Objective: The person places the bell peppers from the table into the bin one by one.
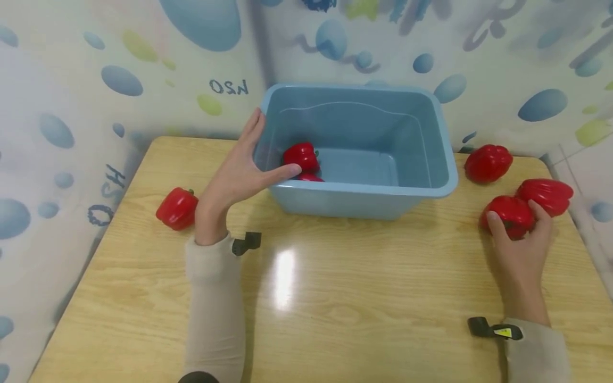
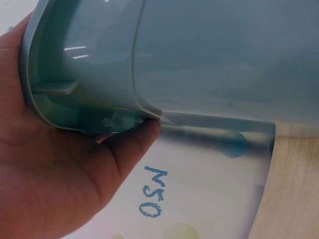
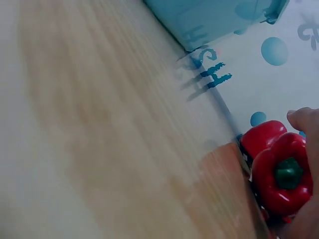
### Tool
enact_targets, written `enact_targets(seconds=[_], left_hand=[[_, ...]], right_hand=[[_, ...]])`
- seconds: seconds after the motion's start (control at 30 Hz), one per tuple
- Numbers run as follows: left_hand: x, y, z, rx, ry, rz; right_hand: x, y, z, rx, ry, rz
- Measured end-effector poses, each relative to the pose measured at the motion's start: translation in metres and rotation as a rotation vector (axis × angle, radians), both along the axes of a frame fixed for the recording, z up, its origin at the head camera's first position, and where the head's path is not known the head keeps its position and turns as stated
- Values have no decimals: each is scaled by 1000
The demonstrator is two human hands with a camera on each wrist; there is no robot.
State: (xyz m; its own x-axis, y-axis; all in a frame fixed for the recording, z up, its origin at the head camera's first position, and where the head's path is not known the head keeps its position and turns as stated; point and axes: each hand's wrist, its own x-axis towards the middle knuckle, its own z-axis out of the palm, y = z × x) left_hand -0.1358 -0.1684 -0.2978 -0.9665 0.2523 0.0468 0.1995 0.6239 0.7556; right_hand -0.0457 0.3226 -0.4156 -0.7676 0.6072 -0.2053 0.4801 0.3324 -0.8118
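A light blue plastic bin [image 1: 335, 205] stands on the table against the wall. My left hand [image 1: 239, 173] grips its left front corner, the thumb over the rim; in the left wrist view, the fingertips [image 2: 144, 132] reach beneath the rim. Inside the bin's left end lies a red bell pepper [image 1: 300, 156], with another red piece partly hidden below it. At the far right my right hand [image 1: 524, 255] holds a red bell pepper [image 1: 508, 211] between thumb and fingers. Its green stem [image 3: 289, 173] shows in the right wrist view.
Touching or close beside the held pepper lies another red pepper [image 1: 546, 196]. One more pepper [image 1: 488, 164] sits behind it near the wall. Left of my left wrist is a further red pepper [image 1: 177, 209]. The wooden table [image 1: 364, 298] meets a patterned wall [image 1: 143, 32] at the back.
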Motion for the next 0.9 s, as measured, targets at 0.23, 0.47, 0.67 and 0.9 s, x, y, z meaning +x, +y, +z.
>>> enact_targets(seconds=[0.23, 0.47, 0.67, 0.9], left_hand=[[1, -1, -1, -8, -5, 8], [-1, 1, -2, -3, 6, -1], [-2, 0, -4, 12, 6, -4], [-2, 0, -3, -3, 9, 0]], right_hand=[[-12, 2, -6, -7, 33, -25], [-19, 2, -9, 20, 130, -83], [-21, -2, -12, 123, 146, -68], [-20, -2, -18, 198, 198, -19]])
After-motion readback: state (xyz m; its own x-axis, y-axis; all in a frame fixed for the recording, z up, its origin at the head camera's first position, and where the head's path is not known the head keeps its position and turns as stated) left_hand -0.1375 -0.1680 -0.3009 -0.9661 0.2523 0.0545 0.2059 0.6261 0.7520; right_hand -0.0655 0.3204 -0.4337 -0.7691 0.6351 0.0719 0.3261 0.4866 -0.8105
